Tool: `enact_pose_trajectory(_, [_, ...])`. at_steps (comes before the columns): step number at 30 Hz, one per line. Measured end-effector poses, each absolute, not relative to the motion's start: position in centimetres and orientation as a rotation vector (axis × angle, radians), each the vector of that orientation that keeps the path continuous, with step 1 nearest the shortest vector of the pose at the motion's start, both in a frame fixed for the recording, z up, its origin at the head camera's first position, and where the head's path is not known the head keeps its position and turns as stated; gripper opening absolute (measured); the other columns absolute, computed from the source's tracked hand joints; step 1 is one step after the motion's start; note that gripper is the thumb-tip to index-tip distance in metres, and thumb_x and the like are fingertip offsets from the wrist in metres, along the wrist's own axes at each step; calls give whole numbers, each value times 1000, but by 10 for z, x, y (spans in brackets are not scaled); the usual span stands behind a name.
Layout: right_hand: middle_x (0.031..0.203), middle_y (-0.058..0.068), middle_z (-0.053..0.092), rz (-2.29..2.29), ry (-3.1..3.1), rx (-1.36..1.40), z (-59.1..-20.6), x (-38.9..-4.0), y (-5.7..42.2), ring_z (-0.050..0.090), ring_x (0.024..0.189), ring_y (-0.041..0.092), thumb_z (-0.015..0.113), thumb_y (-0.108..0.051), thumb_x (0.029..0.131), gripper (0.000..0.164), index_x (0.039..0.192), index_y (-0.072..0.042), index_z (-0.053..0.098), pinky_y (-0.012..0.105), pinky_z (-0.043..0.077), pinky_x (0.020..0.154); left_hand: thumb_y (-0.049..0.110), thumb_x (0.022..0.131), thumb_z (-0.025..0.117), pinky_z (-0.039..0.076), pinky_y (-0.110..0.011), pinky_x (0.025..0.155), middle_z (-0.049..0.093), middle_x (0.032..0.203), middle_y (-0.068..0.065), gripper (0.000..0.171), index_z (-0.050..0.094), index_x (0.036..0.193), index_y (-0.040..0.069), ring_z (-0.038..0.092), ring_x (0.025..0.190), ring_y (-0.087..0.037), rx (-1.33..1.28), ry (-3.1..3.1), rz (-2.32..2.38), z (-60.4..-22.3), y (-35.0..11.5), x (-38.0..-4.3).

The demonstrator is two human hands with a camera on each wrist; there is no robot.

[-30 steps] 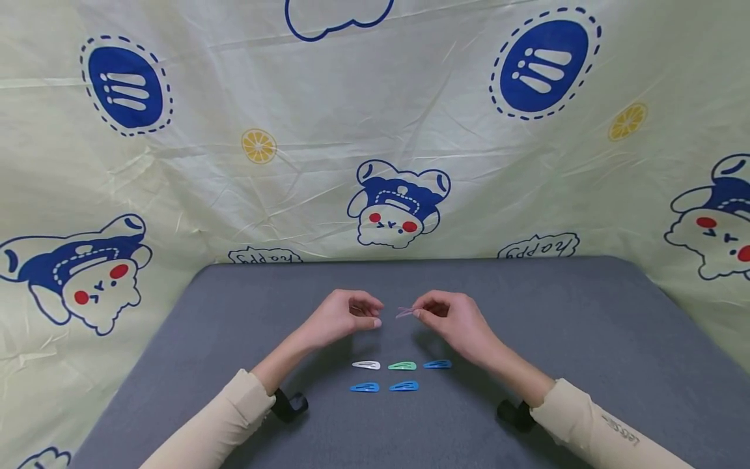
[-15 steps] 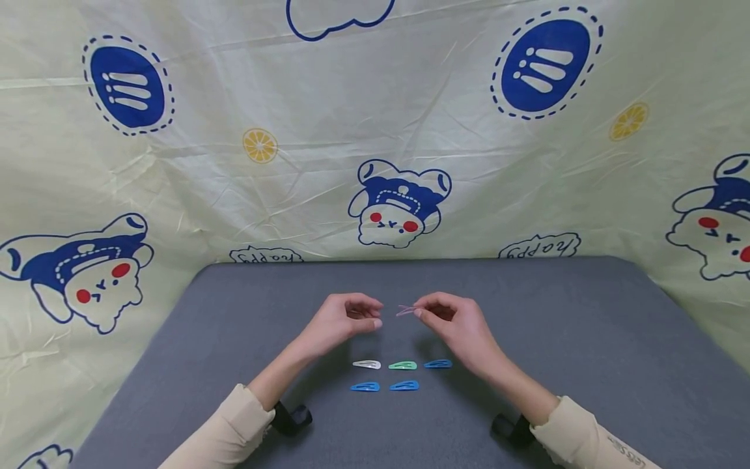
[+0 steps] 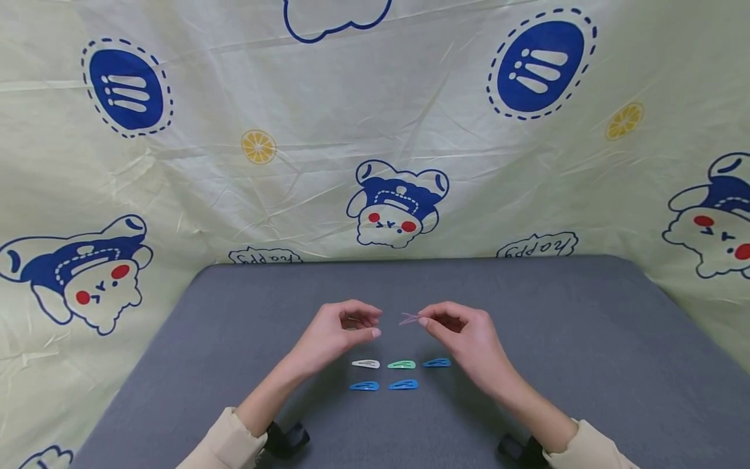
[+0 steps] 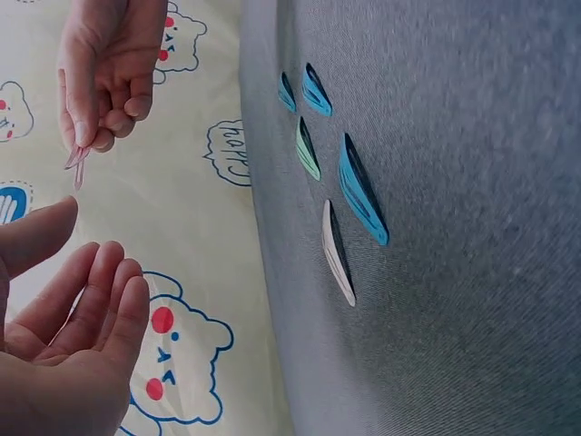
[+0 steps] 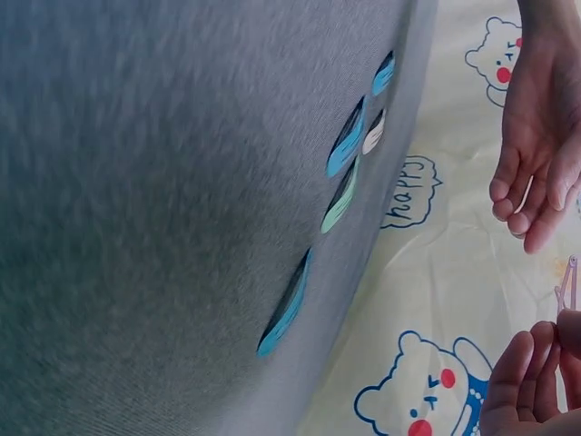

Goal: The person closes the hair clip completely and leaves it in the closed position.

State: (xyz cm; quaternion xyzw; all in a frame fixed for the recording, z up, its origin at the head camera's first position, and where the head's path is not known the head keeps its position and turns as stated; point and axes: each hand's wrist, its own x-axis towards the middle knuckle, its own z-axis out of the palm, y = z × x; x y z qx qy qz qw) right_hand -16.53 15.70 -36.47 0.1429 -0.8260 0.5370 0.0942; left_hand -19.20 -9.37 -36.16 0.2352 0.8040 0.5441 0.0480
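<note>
In the head view my right hand [image 3: 471, 342] pinches a pinkish-purple snap hair clip [image 3: 410, 318] between thumb and fingertips, above the table. The clip's two arms stand spread apart, as the right wrist view also shows on the clip [image 5: 568, 282]. My left hand [image 3: 334, 335] hovers opposite with fingers loosely bent and thumb apart, holding nothing. A small gap separates its fingertips from the clip. Below the hands lie a white hair clip [image 3: 366, 364], a green hair clip [image 3: 402, 365] and a blue hair clip [image 3: 437, 363] in one row. Two more blue clips [image 3: 403, 385] form a nearer row.
A dark grey cloth covers the table [image 3: 562, 312]. Behind it hangs a pale curtain [image 3: 316, 195] printed with cartoon bears and orange slices. Black bands [image 3: 287, 440] circle both wrists near the cream sleeves.
Both hands have come slightly nearer to my body and lower in the head view, the purple hair clip moving with the right one. The clips on the table have stayed put.
</note>
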Motion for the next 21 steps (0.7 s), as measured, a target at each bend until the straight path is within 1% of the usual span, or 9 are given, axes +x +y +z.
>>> enact_pose_trajectory(4, [95, -2, 70, 1591, -2455, 406, -361, -156, 155, 62, 82, 16, 72, -27, 91, 14, 103, -21, 74, 29, 54, 73, 17, 88, 76, 52, -32, 85, 68, 104, 0, 26, 71, 113, 12, 63, 93, -17, 695, 2446, 1678, -360, -95, -184])
enact_pose_trajectory(8, [97, 0, 69, 1630, -2439, 394, -359, -147, 153, 61, 83, 17, 71, -31, 92, 16, 104, -21, 74, 29, 54, 72, 18, 87, 77, 51, -37, 88, 68, 107, 3, 27, 71, 113, 14, 63, 95, -15, 706, 2453, 1671, -357, -95, -175])
enact_pose_trajectory(11, [96, 0, 69, 1662, -2409, 393, -358, -141, 152, 62, 83, 19, 72, -30, 91, 14, 102, -21, 74, 29, 53, 70, 19, 86, 77, 50, -43, 91, 68, 108, 6, 27, 71, 112, 16, 63, 96, -15, 718, 2462, 1666, -356, -95, -168])
enact_pose_trajectory(15, [96, 1, 69, 1697, -2377, 379, -359, -132, 149, 63, 83, 19, 73, -27, 91, 12, 101, -22, 75, 28, 54, 71, 21, 86, 78, 49, -47, 93, 67, 107, 9, 27, 71, 112, 19, 63, 99, -17, 708, 2461, 1667, -355, -96, -160])
enact_pose_trajectory(18, [95, 0, 70, 1715, -2359, 357, -360, -125, 147, 64, 82, 19, 73, -26, 90, 11, 100, -22, 75, 28, 54, 72, 23, 86, 78, 48, -45, 94, 67, 107, 11, 26, 72, 111, 21, 62, 102, -19, 704, 2453, 1668, -355, -97, -155])
enact_pose_trajectory(21, [93, -1, 70, 1715, -2341, 346, -364, -120, 145, 64, 81, 19, 74, -24, 90, 10, 99, -22, 75, 27, 54, 71, 24, 86, 79, 48, -43, 95, 67, 107, 12, 26, 72, 111, 22, 62, 102, -16, 713, 2456, 1671, -355, -96, -149])
